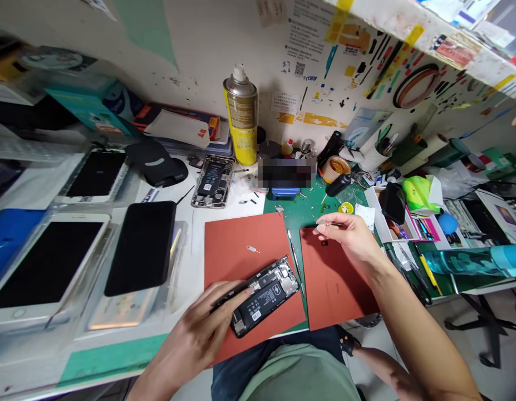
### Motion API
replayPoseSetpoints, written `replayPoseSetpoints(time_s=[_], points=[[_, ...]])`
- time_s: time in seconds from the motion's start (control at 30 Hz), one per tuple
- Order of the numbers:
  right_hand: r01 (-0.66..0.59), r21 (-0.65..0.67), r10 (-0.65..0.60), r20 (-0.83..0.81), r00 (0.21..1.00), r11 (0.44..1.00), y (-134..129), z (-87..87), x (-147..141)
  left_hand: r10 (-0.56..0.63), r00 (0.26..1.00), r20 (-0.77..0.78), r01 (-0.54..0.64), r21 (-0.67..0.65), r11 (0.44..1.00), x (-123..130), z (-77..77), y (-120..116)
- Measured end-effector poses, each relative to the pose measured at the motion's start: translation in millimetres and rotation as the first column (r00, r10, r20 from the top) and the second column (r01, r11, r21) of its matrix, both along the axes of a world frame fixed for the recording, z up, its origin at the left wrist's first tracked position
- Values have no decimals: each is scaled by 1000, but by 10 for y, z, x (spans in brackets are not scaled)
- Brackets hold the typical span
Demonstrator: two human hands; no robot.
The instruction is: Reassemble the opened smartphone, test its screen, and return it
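Note:
My left hand point(207, 320) grips an opened phone point(264, 298) by its left end, thumb and fingers wrapped round its edges. The phone's battery and circuit board face up, and it is tilted over the left red mat point(230, 239). Above the far edge of the right red mat point(339, 295), my right hand point(345, 231) is closed in a pinch. What sits between its fingertips is too small to name. Just below those fingertips a tiny dark piece point(324, 243) rests on the mat. A SIM eject pin point(252, 249) lies on the left mat, and a thin metal pry tool point(295, 253) between the mats.
At left lie several phones and screens, including a black one point(141, 245). Behind the mats are another opened phone point(213, 181) and a yellow spray can point(242, 117). Farther right stand an organiser box point(372, 203) and a blue bottle point(470, 263). Another person's arm point(378, 356) shows below.

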State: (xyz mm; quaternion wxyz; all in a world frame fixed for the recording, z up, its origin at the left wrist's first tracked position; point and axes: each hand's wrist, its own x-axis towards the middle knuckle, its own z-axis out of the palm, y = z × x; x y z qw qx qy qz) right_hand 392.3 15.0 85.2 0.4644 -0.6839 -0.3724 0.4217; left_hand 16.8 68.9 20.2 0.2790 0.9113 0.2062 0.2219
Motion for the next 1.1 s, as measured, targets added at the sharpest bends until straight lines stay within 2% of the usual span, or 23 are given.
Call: replayPoseSetpoints(time_s=[0.13,0.2,0.33,0.47,0.53,0.67,0.73,0.83,0.9,1.1], points=[[44,51,-38,-122,992,998,-407,85,-208,-3,1000,-31,4,4,1000,-10,14,-3],[60,90,-50,-116,992,994,-540,118,-315,1,1000,-24,0,26,1000,-6,39,-9],[68,118,-73,39,997,991,-679,167,-452,-1,1000,15,0,51,999,28,78,-29],[142,88,-145,29,989,986,-754,181,-524,29,998,61,-32,41,999,86,71,-78],[133,61,-136,46,990,989,-801,165,-571,53,996,76,-55,35,998,113,58,-111],[-38,52,26,211,977,998,-934,26,-726,79,992,93,-81,16,997,145,29,-156],[-124,160,57,371,927,979,-1012,-98,-829,91,989,114,-91,-3,996,152,10,-160],[-208,374,-32,543,839,904,-1110,-288,-977,110,983,145,-107,-28,994,155,-21,-162],[-227,444,-70,559,826,867,-1144,-376,-1049,114,983,145,-110,-34,993,152,-42,-166],[-240,489,-84,552,830,839,-1144,-453,-1116,112,984,141,-109,-25,994,141,-64,-175]])
